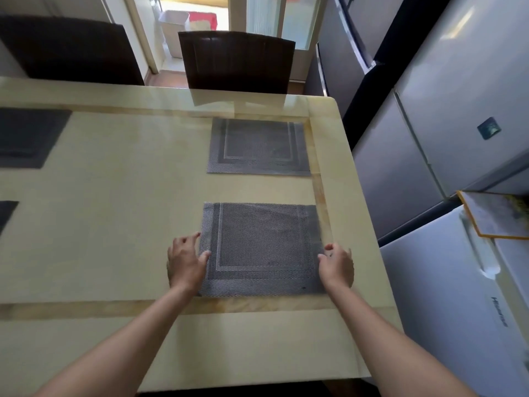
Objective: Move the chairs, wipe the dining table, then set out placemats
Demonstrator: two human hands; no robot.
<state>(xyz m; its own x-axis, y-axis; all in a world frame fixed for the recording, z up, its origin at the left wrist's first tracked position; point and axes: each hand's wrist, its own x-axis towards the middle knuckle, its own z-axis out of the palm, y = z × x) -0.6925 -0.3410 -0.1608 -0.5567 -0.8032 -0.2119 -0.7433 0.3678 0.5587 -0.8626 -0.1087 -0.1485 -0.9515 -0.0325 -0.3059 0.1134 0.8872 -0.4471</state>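
1. While the near placemat (259, 247) lies flat by the surface's (114, 196) right edge, the left grip (186, 262) pinches its left edge, thumb on top.
2. The right grip (336, 266), fingers curled, pinches its right edge.
3. The far placemat (259, 147) lies near the far right corner, before a dark chair (236, 61).

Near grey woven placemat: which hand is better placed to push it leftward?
Probably right: the right hand sits at the right edge of the near grey woven placemat; the left hand could only drag it.
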